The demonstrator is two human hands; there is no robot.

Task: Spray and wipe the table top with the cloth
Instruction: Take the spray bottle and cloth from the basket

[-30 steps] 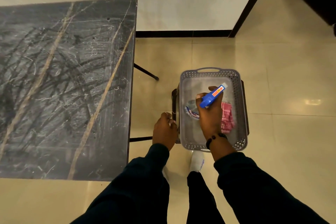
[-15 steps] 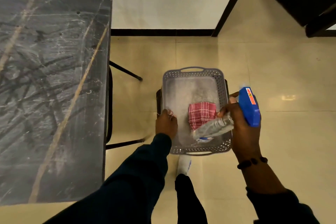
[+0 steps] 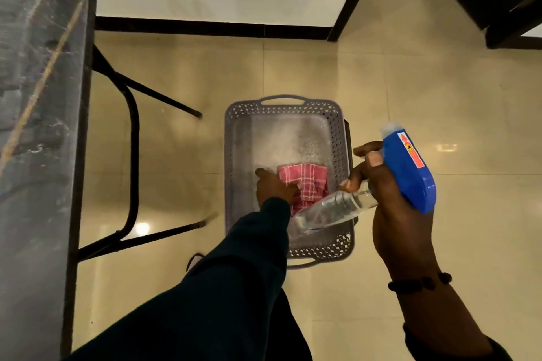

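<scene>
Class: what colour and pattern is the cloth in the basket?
Pink-red with a white check; the cloth shows best in the head view.

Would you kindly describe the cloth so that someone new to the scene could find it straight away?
Right of the dark table, a grey perforated basket sits low over the tiled floor. The cloth lies inside it toward the near end, where the left hand touches it. It is the only pink checked fabric there; the spray bottle is in the right hand.
</scene>
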